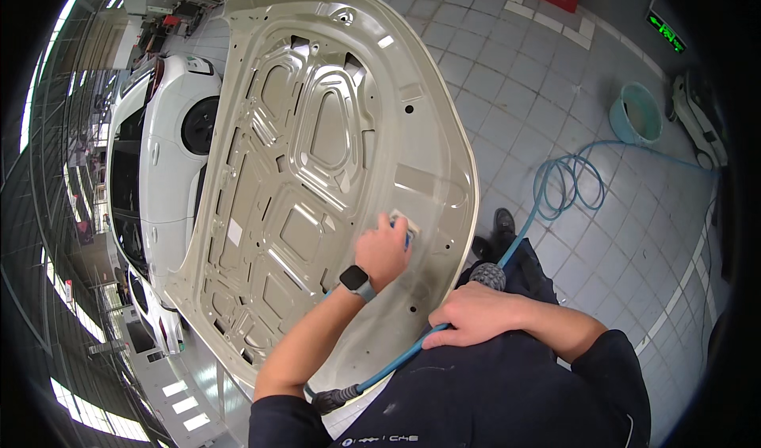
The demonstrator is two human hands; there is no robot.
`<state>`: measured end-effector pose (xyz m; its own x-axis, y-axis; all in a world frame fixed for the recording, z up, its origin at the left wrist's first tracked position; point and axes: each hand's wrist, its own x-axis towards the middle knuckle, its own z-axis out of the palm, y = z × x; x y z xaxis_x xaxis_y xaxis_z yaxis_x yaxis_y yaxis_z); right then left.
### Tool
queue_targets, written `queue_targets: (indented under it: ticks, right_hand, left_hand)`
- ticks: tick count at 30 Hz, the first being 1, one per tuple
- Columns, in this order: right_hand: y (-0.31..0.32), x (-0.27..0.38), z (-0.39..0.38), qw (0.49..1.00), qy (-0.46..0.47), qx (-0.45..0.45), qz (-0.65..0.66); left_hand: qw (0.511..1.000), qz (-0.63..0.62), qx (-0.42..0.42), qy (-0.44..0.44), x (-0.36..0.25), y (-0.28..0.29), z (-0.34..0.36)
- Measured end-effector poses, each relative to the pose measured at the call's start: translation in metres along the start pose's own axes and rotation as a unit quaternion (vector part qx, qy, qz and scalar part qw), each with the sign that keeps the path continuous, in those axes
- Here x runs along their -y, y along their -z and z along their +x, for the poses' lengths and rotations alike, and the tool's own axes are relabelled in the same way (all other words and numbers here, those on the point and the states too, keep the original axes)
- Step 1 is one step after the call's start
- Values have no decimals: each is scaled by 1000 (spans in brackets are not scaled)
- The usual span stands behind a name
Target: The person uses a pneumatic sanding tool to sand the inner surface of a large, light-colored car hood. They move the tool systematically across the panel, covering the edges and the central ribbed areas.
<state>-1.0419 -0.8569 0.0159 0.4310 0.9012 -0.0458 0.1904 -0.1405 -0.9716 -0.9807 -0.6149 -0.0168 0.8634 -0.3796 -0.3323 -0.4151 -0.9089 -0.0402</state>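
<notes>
A beige car hood (380, 155) lies with its ribbed inner side facing up before me. My left hand (382, 250), with a watch on the wrist, presses a small blue-and-beige pad (411, 228) on the smooth border near the right edge of the hood. Its fingers are curled around the pad and partly hide it. Close to my body, my right hand (476, 313) is closed on a blue air hose (404, 358). Dark ribbed fittings sit along the hose, one (487, 275) beside my right hand and another (334, 400) under my left forearm.
The hose lies in loose coils (567, 185) on the grey tiled floor (547, 107) at right. Behind the coils stands a light-green bucket (636, 115), beside a grey machine (697, 119). A white car (170, 155) is parked beyond the hood's left side.
</notes>
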Motion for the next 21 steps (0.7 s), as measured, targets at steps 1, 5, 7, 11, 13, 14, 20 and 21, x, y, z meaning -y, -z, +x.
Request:
queue_targets:
  ticks: [1,5,7,11,13,14,20,21]
  right_hand:
    - [0,0,0,1000,3,-5,1]
    - [1,1,0,1000,-1,8,-5]
    - [-1,1,1,1000,-5,13,-9]
    - [-2,2,-1,1000,-14,12,-7]
    - [-1,2,-1,1000,-18,10,-9]
    - [-1,3,0,1000,-14,7,-10]
    - [0,5,4,1000,-9,16,-21]
    - [1,5,4,1000,-6,15,-20]
  left_hand:
    - [1000,3,13,-7,-2,0,-3]
    - [1000,-6,17,9,5,0,-1]
    - [999,-14,-28,20,15,-1,7]
    - [997,-14,-32,63,36,-1,10]
    - [998,-7,-9,63,39,-2,0]
    - [998,-3,2,66,39,-2,-6]
    - [997,11,59,55,38,-3,-26]
    - [998,11,38,51,39,-4,-22]
